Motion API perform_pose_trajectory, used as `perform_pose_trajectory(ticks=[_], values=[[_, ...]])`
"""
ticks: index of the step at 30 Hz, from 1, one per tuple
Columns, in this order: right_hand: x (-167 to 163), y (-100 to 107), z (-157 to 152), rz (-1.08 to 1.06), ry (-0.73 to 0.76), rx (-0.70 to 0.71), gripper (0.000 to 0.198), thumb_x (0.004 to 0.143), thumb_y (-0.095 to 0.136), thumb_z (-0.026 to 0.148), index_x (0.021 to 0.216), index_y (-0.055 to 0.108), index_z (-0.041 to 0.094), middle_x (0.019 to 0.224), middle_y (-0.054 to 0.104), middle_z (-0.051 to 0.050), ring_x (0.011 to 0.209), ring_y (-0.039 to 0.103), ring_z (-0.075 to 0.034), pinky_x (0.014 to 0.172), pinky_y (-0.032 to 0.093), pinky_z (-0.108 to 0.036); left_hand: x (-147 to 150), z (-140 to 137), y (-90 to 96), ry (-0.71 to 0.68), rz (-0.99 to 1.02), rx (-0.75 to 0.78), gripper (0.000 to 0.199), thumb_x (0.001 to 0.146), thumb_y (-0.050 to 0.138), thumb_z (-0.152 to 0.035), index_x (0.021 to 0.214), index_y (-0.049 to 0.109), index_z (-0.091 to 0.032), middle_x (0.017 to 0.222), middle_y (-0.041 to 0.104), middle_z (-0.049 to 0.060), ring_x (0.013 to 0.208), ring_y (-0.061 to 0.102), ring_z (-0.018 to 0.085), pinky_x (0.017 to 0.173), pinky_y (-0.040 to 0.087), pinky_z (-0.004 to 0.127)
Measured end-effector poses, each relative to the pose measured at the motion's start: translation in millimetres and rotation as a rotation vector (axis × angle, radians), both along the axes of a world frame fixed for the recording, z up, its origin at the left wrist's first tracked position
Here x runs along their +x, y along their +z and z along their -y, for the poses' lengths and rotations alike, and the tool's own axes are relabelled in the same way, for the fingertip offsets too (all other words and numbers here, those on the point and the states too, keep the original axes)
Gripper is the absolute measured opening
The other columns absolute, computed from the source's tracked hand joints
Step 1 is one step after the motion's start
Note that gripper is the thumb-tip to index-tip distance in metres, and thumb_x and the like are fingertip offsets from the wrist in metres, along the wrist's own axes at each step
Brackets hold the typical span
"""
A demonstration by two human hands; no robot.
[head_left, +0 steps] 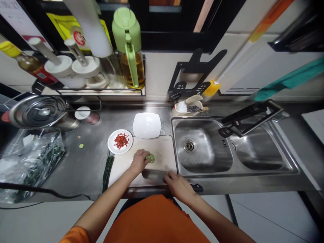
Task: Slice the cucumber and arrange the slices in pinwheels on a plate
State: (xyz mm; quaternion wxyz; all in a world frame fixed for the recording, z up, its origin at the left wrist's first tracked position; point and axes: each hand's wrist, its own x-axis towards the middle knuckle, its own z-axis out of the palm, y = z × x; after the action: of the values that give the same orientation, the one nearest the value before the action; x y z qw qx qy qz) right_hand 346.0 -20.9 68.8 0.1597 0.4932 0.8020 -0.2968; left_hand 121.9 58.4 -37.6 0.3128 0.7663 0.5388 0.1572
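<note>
Left hand point(139, 161) pinches thin round green slices point(152, 158): likely light, slippery; hold by edges. Right hand point(178, 185) grips black-handled steel knife point(154, 176).

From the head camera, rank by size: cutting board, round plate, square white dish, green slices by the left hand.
1. Cutting board
2. Square white dish and round plate: too alike to rank
3. Green slices

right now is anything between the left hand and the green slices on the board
Nothing visible: the left hand touches the green slices on the cutting board. The knife by the right hand lies on the near side.
</note>
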Motion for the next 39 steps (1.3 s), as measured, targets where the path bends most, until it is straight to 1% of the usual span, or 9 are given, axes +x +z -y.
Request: perform_pose_trajectory(ticks=[5, 8, 12, 16, 19, 22, 27, 34, 39], values=[[3.8, 2.8, 2.3, -0.032, -0.104, -0.131, 0.025, 0.088, 0.038, 0.017, 0.105, 0.057, 0.022, 0.102, 0.054, -0.006, 0.075, 0.056, -0.013, 0.060, 0.030, -0.024, -3.6, -1.8, 4.2, 0.109, 0.157, -0.101, 0.006, 0.074, 0.062, -0.020, 0.078, 0.067, -0.019, 0.077, 0.061, 0.002, 0.078, 0.055, 0.015, 0.073, 0.043, 0.027], [-3.7, 0.4, 2.9, -0.072, -0.180, -0.184, 0.027, 0.087, 0.039, 0.016, 0.106, 0.057, 0.021, 0.102, 0.054, -0.006, 0.078, 0.055, -0.013, 0.062, 0.030, -0.023, -12.5, -0.8, 8.7, 0.312, 0.265, -0.257, 0.013, 0.074, 0.062, -0.030, 0.075, 0.066, -0.018, 0.069, 0.060, -0.001, 0.064, 0.052, 0.011, 0.064, 0.040, 0.023], [-14.3, -7.7, 3.7, -0.082, -0.277, -0.216, 0.027, 0.089, 0.038, 0.016, 0.108, 0.056, 0.020, 0.101, 0.055, -0.006, 0.082, 0.054, -0.013, 0.066, 0.030, -0.022, -26.5, 5.4, 9.9, 0.615, 0.449, -0.490, 0.029, 0.070, 0.063, -0.042, 0.083, 0.063, -0.015, 0.062, 0.059, -0.002, 0.055, 0.052, 0.010, 0.055, 0.037, 0.021], [-18.2, -13.2, 3.4, -0.064, -0.318, -0.213, 0.024, 0.092, 0.036, 0.020, 0.104, 0.056, 0.020, 0.099, 0.055, -0.006, 0.082, 0.054, -0.013, 0.066, 0.030, -0.023, -28.6, 15.3, 10.1, 0.737, 0.467, -0.529, 0.045, 0.069, 0.062, -0.037, 0.108, 0.059, -0.015, 0.061, 0.061, -0.002, 0.055, 0.056, 0.011, 0.055, 0.040, 0.021], [-18.2, -11.9, 1.3, -0.024, -0.340, -0.187, 0.024, 0.093, 0.033, 0.021, 0.101, 0.056, 0.020, 0.097, 0.056, -0.006, 0.079, 0.055, -0.014, 0.063, 0.029, -0.024, -25.1, 22.8, 15.2, 0.698, 0.308, -0.424, 0.041, 0.072, 0.057, -0.029, 0.111, 0.061, -0.017, 0.061, 0.062, -0.003, 0.057, 0.057, 0.011, 0.060, 0.043, 0.022], [-18.8, -7.9, -1.3, 0.027, -0.356, -0.174, 0.025, 0.092, 0.032, 0.019, 0.102, 0.054, 0.020, 0.097, 0.056, -0.006, 0.078, 0.055, -0.015, 0.061, 0.028, -0.025, -24.6, 29.2, 21.7, 0.557, 0.166, -0.303, 0.032, 0.073, 0.056, -0.023, 0.103, 0.065, -0.018, 0.065, 0.063, -0.002, 0.063, 0.059, 0.012, 0.065, 0.043, 0.022], [-26.0, -4.4, -1.9, 0.053, -0.363, -0.175, 0.025, 0.091, 0.034, 0.016, 0.103, 0.055, 0.020, 0.098, 0.057, -0.007, 0.079, 0.056, -0.015, 0.060, 0.027, -0.026, -30.8, 32.9, 25.1, 0.430, 0.063, -0.231, 0.030, 0.075, 0.054, -0.017, 0.103, 0.065, -0.018, 0.073, 0.066, 0.000, 0.066, 0.060, 0.012, 0.068, 0.042, 0.022], [-42.5, -5.5, -2.1, 0.050, -0.402, -0.199, 0.027, 0.089, 0.035, 0.012, 0.106, 0.054, 0.018, 0.102, 0.058, -0.009, 0.086, 0.058, -0.017, 0.065, 0.032, -0.025, -32.4, 28.8, 12.4, 0.363, -0.007, -0.221, 0.011, 0.077, 0.059, -0.025, 0.085, 0.062, -0.018, 0.065, 0.059, -0.002, 0.060, 0.055, 0.012, 0.060, 0.039, 0.022], [-55.5, -4.0, -2.0, 0.067, -0.413, -0.225, 0.032, 0.088, 0.034, 0.011, 0.113, 0.052, 0.018, 0.103, 0.058, -0.011, 0.090, 0.058, -0.020, 0.066, 0.034, -0.027, -32.0, 31.1, 1.4, 0.357, -0.025, -0.033, 0.020, 0.075, 0.061, -0.025, 0.093, 0.061, -0.017, 0.081, 0.060, 0.004, 0.074, 0.056, 0.016, 0.070, 0.043, 0.027]])
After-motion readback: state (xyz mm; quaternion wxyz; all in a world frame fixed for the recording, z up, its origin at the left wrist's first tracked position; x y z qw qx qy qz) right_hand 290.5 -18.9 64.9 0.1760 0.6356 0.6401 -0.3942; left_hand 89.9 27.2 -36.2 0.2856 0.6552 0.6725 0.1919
